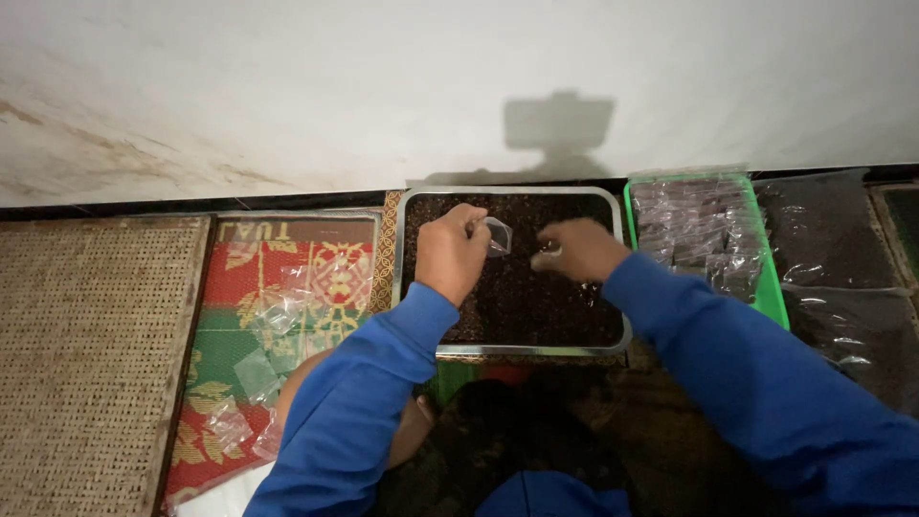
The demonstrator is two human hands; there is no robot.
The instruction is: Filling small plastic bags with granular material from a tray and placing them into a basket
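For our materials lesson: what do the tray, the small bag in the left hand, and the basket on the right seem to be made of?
Tray: probably metal, going by its shiny silvery rim.
Small bag, held by the left hand: thin clear plastic, see-through and glossy.
Basket: likely plastic, with a bright green, smooth rim.

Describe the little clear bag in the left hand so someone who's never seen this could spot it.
Find the metal tray of dark grains by the white wall. Over its top edge, the left hand pinches a small clear bag. Unlike the loose empty bags lying on the patterned mat to the left, it is held up over the tray.
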